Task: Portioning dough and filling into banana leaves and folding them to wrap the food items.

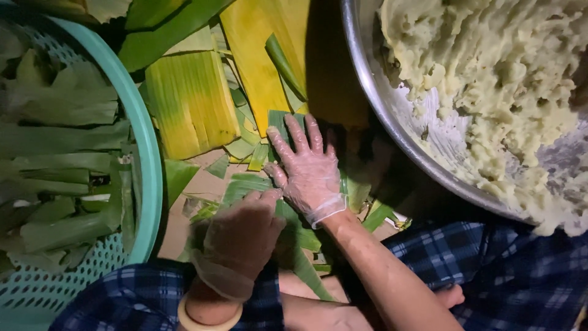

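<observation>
A long dark green strip of banana leaf (288, 211) lies flat on the floor amid cut leaf scraps, running from upper centre toward the lower middle, partly covered.

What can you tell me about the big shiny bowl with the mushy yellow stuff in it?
The bowl is a wide, round basin that looks like polished metal, with a smooth rolled rim. It sits at the upper right, and only part of it shows. Inside is a big heap of pale yellow mash, lumpy and soft-looking, with smears of it stuck on the bare inner wall. Its near edge lies above a blue checked cloth. Neither gloved hand touches it; the right hand lies flat on green leaf strips just beside it.
</observation>
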